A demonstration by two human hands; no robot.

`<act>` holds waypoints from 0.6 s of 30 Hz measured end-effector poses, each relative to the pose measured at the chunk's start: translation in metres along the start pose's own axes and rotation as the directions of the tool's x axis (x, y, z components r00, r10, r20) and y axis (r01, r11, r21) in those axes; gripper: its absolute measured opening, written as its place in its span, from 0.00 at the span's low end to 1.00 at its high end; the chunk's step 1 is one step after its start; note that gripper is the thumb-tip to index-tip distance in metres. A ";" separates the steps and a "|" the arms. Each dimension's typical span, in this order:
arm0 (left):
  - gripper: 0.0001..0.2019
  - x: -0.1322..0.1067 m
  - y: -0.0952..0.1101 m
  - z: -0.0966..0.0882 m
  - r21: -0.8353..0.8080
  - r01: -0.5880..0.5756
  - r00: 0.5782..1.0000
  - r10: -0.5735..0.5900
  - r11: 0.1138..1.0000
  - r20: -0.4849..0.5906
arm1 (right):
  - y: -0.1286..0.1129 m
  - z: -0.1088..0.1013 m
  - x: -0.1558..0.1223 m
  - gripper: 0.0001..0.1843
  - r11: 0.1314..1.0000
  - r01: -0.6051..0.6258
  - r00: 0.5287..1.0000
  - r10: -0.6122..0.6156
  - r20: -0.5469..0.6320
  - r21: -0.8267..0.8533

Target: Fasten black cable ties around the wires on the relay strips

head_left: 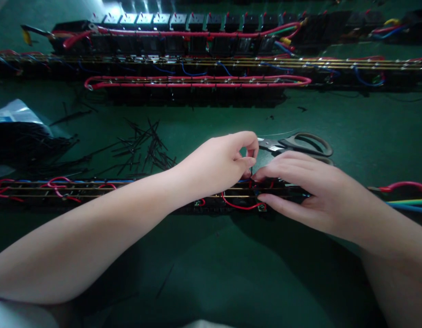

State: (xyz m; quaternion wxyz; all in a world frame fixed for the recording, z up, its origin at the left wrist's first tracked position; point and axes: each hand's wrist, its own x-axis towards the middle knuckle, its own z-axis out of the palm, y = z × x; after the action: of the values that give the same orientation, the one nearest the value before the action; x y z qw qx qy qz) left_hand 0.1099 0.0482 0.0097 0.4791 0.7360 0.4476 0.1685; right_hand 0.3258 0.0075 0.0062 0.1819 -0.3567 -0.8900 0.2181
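Observation:
My left hand [231, 157] is closed in a pinch above the wired strip, with a thin black cable tie [251, 172] running down from its fingertips to the strip. From the right, my right hand [303, 187] holds the wired strip [170, 196], its forefinger and thumb on either side of the wires by the tie. Brass rails and red and blue wires run along this strip; a red wire [243, 207] loops at its near edge. Black-handled scissors [308, 143] lie just behind my hands, their blades partly hidden by my left hand.
Loose black cable ties [146, 148] are scattered left of centre. A clear plastic bag [19, 114] of black ties lies at the far left. More wired strips [197, 66] cross the back of the green table [204, 269]. Thick coloured cables [407, 196] leave the near strip at the right.

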 end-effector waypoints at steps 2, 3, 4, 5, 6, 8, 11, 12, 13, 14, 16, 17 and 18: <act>0.06 0.000 0.000 0.000 0.023 -0.005 1.000 0.005 1.000 -0.006 | 0.000 0.000 0.000 0.10 1.000 0.000 1.000 0.000 0.005 0.000; 0.06 0.000 0.001 0.001 0.039 -0.012 1.000 0.012 0.999 -0.012 | 0.000 0.000 0.000 0.10 1.000 0.002 1.000 -0.002 0.002 0.002; 0.05 0.000 0.001 0.001 0.056 -0.021 1.000 0.022 0.998 -0.016 | 0.000 0.000 0.000 0.09 1.000 0.007 1.000 -0.007 -0.004 0.005; 0.05 -0.001 0.001 0.001 0.071 -0.033 0.999 0.035 0.997 -0.020 | 0.000 0.000 0.001 0.09 1.000 0.011 1.000 -0.011 -0.009 0.009; 0.05 -0.001 0.001 0.001 0.082 -0.047 0.999 0.049 0.996 -0.023 | 0.000 0.000 0.001 0.09 1.000 0.015 1.000 -0.015 -0.014 0.014; 0.04 -0.001 0.001 0.002 0.095 -0.072 0.997 0.075 0.993 -0.029 | 0.000 0.000 0.001 0.09 1.000 0.013 1.000 -0.013 -0.014 0.021; 0.03 -0.001 0.001 0.001 0.106 -0.090 0.995 0.094 0.990 -0.029 | 0.000 0.000 0.000 0.10 1.000 -0.009 1.000 0.009 -0.004 0.024; 0.03 -0.002 0.001 0.001 0.106 -0.097 0.995 0.100 0.990 -0.025 | -0.001 0.000 0.000 0.10 0.999 -0.023 1.000 0.023 0.006 0.024; 0.03 -0.002 0.001 0.001 0.106 -0.104 0.994 0.107 0.989 -0.020 | -0.002 -0.001 0.000 0.10 0.999 -0.041 0.999 0.041 0.018 0.023; 0.03 -0.003 0.001 0.001 0.107 -0.113 0.993 0.115 0.988 -0.013 | -0.003 -0.001 0.000 0.10 0.998 -0.060 0.998 0.060 0.030 0.021; 0.03 -0.004 0.001 0.002 0.138 -0.137 0.990 0.138 0.981 0.000 | -0.005 -0.002 0.000 0.09 0.996 -0.092 0.995 0.091 0.042 0.015; 0.04 -0.004 0.001 0.002 0.172 -0.152 0.988 0.152 0.973 0.009 | -0.005 -0.002 0.000 0.08 0.995 -0.101 0.994 0.100 0.042 0.012; 0.05 -0.005 0.001 0.002 0.217 -0.168 0.986 0.168 0.962 0.017 | -0.006 -0.002 0.000 0.08 0.995 -0.099 0.994 0.098 0.037 0.013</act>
State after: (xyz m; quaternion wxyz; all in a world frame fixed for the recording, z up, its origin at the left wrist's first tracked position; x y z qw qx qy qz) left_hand 0.1093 0.0431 0.0102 0.3793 0.8191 0.3998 0.1592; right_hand 0.3236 0.0046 0.0113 0.1571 -0.3949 -0.8729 0.2396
